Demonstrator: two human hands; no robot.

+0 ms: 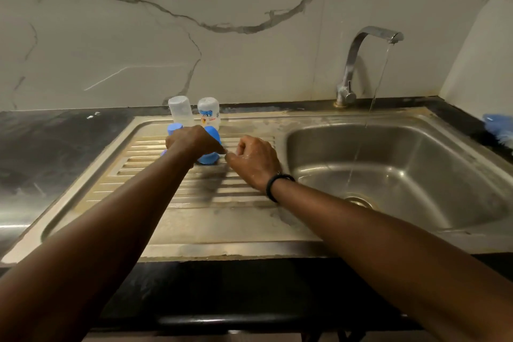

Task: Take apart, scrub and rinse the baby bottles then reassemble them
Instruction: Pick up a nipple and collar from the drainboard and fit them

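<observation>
Left hand (191, 140) curled over blue cap (209, 158) at frame centre; right hand (255, 159) loosely fisted, apparently empty; upturned bottles (194, 112) just behind risked toppling if nudged; tap (369, 44) ran unattended

drainboard (194, 219) | 2 bottles (181, 111) upside-down, blue caps (208, 158) | countertop (55, 147)

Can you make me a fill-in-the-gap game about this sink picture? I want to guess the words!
1. Water is running from the tap into the ____.
2. The two bottles stand upside down on the ridged drainboard, close to the marble ____.
3. The caps beside the left hand are coloured ____.
4. The black band is worn on the ____ wrist.

Missing words: basin; wall; blue; right
</observation>
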